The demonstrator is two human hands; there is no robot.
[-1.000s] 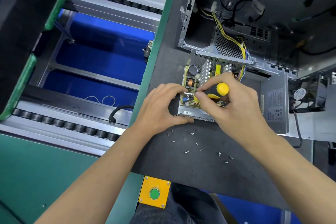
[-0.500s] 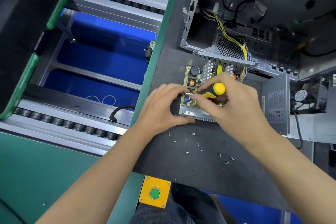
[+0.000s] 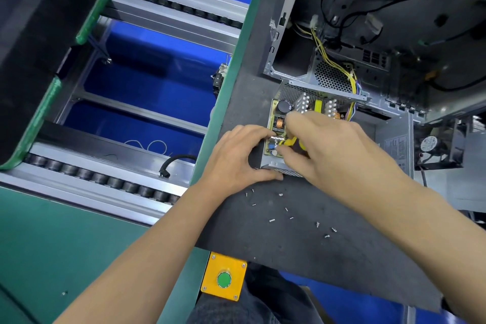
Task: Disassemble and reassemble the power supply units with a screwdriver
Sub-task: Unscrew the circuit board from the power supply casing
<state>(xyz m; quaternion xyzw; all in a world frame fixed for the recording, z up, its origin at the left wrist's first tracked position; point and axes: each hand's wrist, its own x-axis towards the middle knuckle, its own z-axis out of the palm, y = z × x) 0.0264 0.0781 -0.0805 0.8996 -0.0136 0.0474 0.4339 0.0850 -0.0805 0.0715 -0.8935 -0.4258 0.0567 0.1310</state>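
An open power supply unit (image 3: 297,102) sits on the dark mat (image 3: 302,250), its circuit board, black capacitor and copper coil exposed. My left hand (image 3: 236,158) grips the unit's near left corner, thumb along the front wall and fingers over the left edge. My right hand (image 3: 334,150) holds a yellow-and-black screwdriver (image 3: 289,142), most of the handle hidden under the palm, its tip down near the board's front left corner. Several small loose screws (image 3: 286,210) lie on the mat in front of the unit.
An open computer case (image 3: 394,34) with black and yellow cables stands behind the unit. The grey cover with a label (image 3: 394,144) and a small fan (image 3: 431,143) lie to the right. A roller conveyor (image 3: 100,179) runs at left. A yellow box with green button (image 3: 224,279) hangs at the table's front edge.
My right hand has rolled over the screwdriver, so the yellow handle end is now hidden under the palm and the index finger reaches further back. The left hand stays on the corner.
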